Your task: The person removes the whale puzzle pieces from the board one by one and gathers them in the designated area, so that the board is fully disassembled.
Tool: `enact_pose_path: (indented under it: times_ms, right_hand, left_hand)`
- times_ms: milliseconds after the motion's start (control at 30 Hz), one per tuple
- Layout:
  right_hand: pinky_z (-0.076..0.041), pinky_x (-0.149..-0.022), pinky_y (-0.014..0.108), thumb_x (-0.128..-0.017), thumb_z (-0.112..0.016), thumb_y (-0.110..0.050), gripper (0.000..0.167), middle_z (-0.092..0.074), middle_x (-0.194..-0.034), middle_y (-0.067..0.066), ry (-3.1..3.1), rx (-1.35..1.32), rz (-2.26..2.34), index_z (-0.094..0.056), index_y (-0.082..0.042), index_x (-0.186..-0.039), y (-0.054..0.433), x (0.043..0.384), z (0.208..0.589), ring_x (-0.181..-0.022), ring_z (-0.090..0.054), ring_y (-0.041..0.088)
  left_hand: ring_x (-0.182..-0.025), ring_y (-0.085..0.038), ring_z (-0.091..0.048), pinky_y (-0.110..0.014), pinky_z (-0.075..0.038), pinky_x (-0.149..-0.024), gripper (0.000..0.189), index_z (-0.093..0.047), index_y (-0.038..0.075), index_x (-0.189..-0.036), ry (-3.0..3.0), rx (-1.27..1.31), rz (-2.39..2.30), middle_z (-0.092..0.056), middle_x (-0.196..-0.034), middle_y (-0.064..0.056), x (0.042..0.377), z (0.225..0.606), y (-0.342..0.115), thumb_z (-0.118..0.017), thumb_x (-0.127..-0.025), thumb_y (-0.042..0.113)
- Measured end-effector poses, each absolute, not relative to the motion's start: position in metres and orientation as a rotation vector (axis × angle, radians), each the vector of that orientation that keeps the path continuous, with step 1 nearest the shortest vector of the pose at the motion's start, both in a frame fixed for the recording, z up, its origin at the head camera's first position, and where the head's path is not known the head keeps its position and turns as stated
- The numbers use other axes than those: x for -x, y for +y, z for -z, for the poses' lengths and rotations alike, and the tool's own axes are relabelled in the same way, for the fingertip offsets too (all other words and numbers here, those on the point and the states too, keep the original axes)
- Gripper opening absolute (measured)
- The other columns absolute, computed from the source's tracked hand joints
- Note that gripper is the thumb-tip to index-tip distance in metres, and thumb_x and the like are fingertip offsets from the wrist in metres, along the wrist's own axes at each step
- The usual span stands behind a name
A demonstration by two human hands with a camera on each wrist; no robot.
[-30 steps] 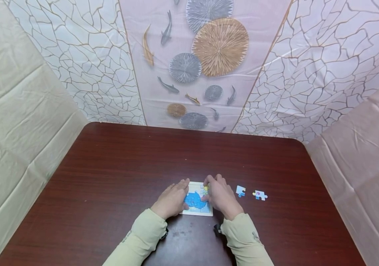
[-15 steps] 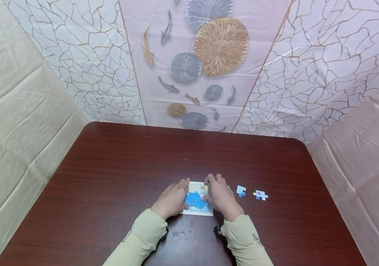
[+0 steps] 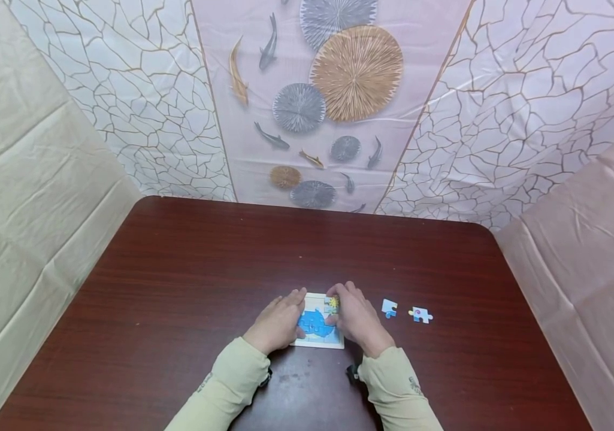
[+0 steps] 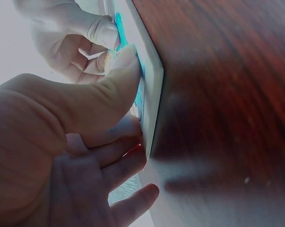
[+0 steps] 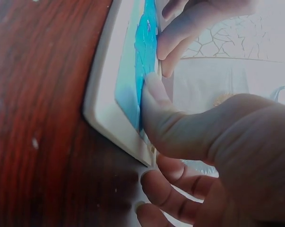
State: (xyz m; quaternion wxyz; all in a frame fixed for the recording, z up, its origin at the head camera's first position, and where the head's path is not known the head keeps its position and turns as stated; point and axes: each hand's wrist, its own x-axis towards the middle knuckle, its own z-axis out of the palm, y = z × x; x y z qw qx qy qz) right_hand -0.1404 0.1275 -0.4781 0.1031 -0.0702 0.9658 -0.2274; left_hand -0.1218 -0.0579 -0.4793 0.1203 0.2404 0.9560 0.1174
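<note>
A small jigsaw puzzle in a white frame (image 3: 317,345) lies on the table between the hands, its blue picture (image 3: 314,324) largely assembled. On its left side, my left hand (image 3: 277,321) holds the frame, thumb (image 4: 111,90) over the puzzle and fingers at the outer edge. At the upper right, my right hand (image 3: 359,318) pinches a puzzle piece with a yellow sun (image 3: 332,303) between thumb and index finger. In the right wrist view, the right thumb (image 5: 156,101) touches the blue surface; the other fingers curl beyond the frame's edge. The right hand partly hides the frame's right side.
Two loose puzzle pieces lie on the table right of the hands: a white and blue one (image 3: 389,307) and one with a pink swirl (image 3: 420,315). The dark red table (image 3: 204,257) meets patterned cloth (image 3: 307,149) at the back and plain cloth at both sides.
The right index finger and thumb have shifted slightly to the left over the puzzle, and more of the sun piece shows. The left hand stays in place on the frame.
</note>
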Motion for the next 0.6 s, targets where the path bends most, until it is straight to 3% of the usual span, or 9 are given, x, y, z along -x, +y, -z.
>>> enact_pose_path:
  times_ms: [167, 600]
  right_hand:
    - [-0.048, -0.072, 0.039, -0.077, -0.083, -0.018, 0.043, -0.049, -0.097, 0.003, 2.841, 0.197, 0.677, -0.061, -0.015, -0.114, 0.128, 0.1393, 0.4785, -0.083, -0.049, 0.02]
    - [-0.051, -0.071, 0.036, -0.078, -0.082, -0.019, 0.031, -0.051, -0.088, -0.003, 2.829, 0.225, 0.722, -0.06, -0.015, -0.099, 0.1317, 0.1368, 0.4802, -0.077, -0.053, 0.015]
  left_hand:
    - [-0.142, -0.025, -0.032, -0.044, -0.034, -0.111, 0.064, -0.051, -0.001, -0.139, 2.797, -0.701, -0.339, -0.034, -0.155, -0.011, 0.1218, 0.4803, -0.0576, -0.074, -0.086, 0.027]
    - [-0.142, -0.024, -0.031, -0.043, -0.033, -0.112, 0.063, -0.051, 0.0, -0.139, 2.79, -0.693, -0.334, -0.032, -0.156, -0.01, 0.1226, 0.4803, -0.0582, -0.073, -0.087, 0.028]
